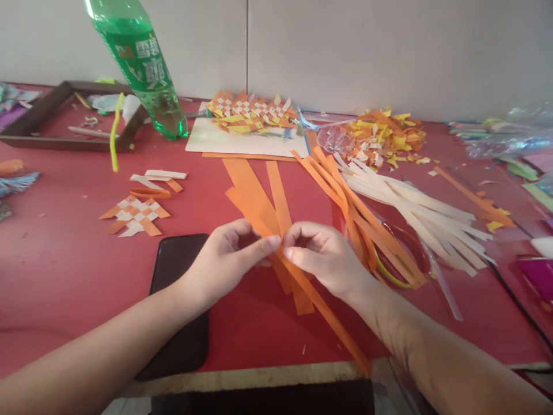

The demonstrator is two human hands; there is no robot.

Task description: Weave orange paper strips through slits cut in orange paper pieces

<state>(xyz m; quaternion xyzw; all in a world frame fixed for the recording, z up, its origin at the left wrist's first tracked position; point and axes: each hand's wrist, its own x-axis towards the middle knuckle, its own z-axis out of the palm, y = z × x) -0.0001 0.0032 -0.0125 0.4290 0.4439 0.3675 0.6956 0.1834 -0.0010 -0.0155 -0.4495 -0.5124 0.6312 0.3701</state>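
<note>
Both hands meet over a strip of orange paper (330,311), whose long end slants down past the table's front edge. My left hand (231,251) pinches the strip between thumb and fingers. Close beside it, my right hand (322,253) is closed on the same strip, fingertips almost touching the left thumb. Beneath the hands lie wider orange paper pieces (250,193) and another orange strip (279,196). Left of them rests a woven orange-and-white paper fish (136,216) with short loose strips above it. A black phone (179,271) lies partly under my left forearm.
A green bottle (144,75) stands at the back left by a dark frame (64,141). Several woven fish (250,109) lie on a white sheet (207,141). Orange strips (363,222), white strips (423,207), partly covered scissors (393,276) and paper scraps (384,135) spread rightward.
</note>
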